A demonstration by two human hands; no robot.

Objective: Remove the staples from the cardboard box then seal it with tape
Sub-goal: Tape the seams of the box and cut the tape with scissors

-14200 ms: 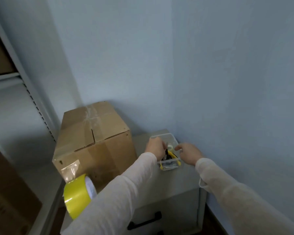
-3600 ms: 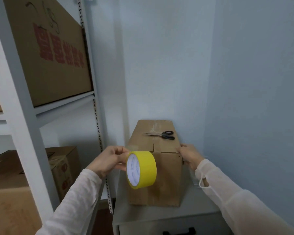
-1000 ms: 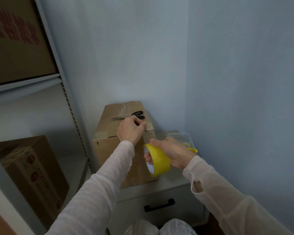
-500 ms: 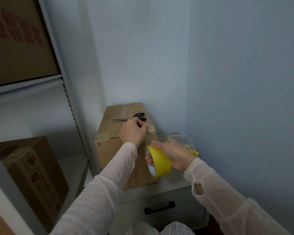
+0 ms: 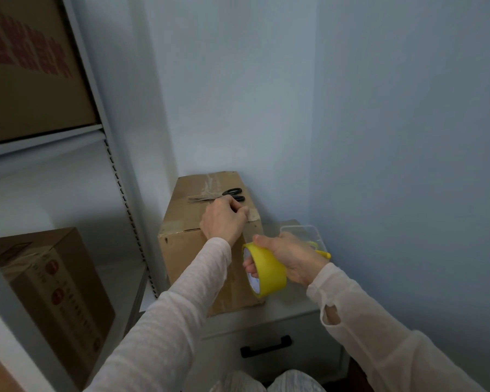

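Observation:
A brown cardboard box (image 5: 181, 250) stands on a grey drawer cabinet (image 5: 292, 306) in the room's corner. My left hand (image 5: 222, 220) lies with curled fingers on the box's top near its front right edge, pressing down a strip of tape end (image 5: 252, 214). My right hand (image 5: 286, 257) grips a yellow tape roll (image 5: 266, 268) just right of the box's front face, level with the side. Black-handled scissors (image 5: 219, 195) lie on the box top behind my left hand.
A clear plastic container (image 5: 306, 232) with a yellow-handled tool sits on the cabinet behind my right hand. White metal shelving (image 5: 119, 176) on the left carries other cardboard boxes (image 5: 51, 292). Walls close in at the back and right. The cabinet drawer has a black handle (image 5: 265, 346).
My left hand has shifted slightly along the box top while pressing the tape. The right hand with the roll stays beside the box, slightly lower.

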